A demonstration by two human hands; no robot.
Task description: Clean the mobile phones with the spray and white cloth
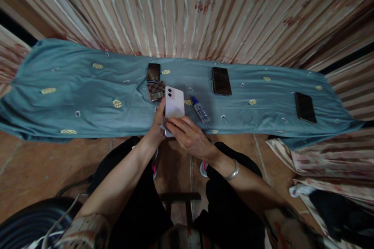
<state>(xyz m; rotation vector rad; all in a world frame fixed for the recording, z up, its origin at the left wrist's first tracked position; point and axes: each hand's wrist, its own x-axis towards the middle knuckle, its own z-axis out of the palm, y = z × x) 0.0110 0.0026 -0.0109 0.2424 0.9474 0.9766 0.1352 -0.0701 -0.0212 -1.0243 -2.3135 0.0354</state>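
Both hands meet at the near edge of the teal cloth (87, 101). The left hand (157, 126) grips a white phone (174, 103) by its left edge, camera side up and tilted over the cloth. The right hand (189, 136) has its fingers closed on the phone's near end, pressing what looks like a small wipe there. This looks like the wiping step; next it would need steady strokes up the back. Beside the phone lies one small spray bottle (201, 109). Beyond: one checkered case (156, 90) and three dark phones (153, 72) (221, 81) (305, 107).
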